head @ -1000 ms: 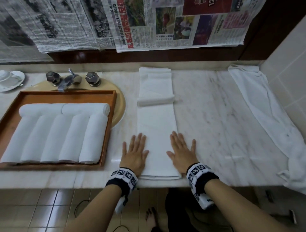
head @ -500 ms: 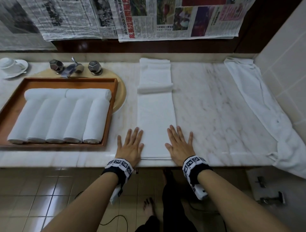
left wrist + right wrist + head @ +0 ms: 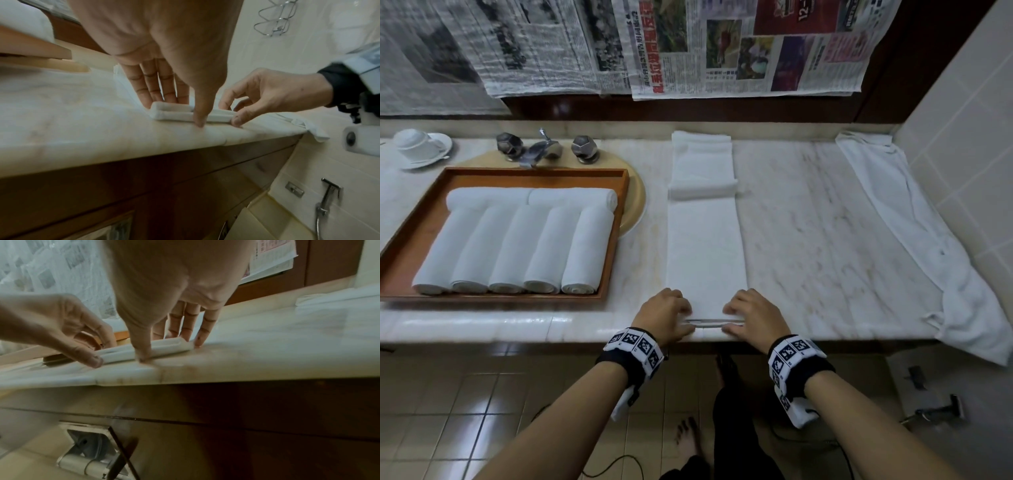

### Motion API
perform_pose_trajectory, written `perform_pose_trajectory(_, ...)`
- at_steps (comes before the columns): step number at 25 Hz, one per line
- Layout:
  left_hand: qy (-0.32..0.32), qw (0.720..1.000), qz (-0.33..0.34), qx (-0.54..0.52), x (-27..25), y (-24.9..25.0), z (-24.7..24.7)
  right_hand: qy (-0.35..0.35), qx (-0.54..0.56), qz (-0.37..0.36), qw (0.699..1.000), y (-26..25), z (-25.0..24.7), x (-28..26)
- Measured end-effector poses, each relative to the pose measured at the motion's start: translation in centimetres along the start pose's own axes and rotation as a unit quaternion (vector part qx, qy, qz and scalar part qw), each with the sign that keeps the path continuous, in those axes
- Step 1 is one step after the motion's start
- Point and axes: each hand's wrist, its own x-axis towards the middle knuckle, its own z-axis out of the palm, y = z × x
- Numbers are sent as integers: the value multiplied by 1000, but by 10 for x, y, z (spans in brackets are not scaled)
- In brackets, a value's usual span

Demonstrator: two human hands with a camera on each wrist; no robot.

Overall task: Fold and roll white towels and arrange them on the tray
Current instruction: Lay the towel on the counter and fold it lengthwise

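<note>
A long folded white towel [image 3: 705, 246] lies lengthwise on the marble counter, its far end folded back into a small ridge [image 3: 702, 190]. My left hand [image 3: 678, 318] and right hand [image 3: 736, 318] pinch its near end at the counter's front edge. In the left wrist view the towel's edge [image 3: 168, 116] is turned up into a first small fold, left hand [image 3: 180, 112] with fingers behind it and thumb in front. The right hand [image 3: 164, 348] holds the towel [image 3: 119, 355] the same way. The wooden tray [image 3: 534, 171] at left holds several rolled towels [image 3: 517, 250].
A loose white towel [image 3: 914, 240] drapes along the counter's right side beside the tiled wall and hangs over the front edge. The tray sits over a beige sink [image 3: 637, 202] with a faucet [image 3: 541, 149] behind. A cup and saucer [image 3: 417, 145] stand far left. Newspapers hang behind.
Both hands lay flat on the towel's near part before. They have slid back to its near end and now pinch it, turning the edge up.
</note>
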Motion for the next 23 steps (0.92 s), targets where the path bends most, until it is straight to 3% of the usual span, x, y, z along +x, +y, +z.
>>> perform_pose_trajectory(9,10,1000,1,-21,-9,-11,1,23,33,35,999,15,-2,-10)
perform_pose_trajectory(15,18,996,8,-86,-8,-19,-7,6,68,103,992,11,-11,-7)
perform_pose_trajectory(23,40,987,-86,-132,0,-21,-13,11,47,142,989,3,-13,1)
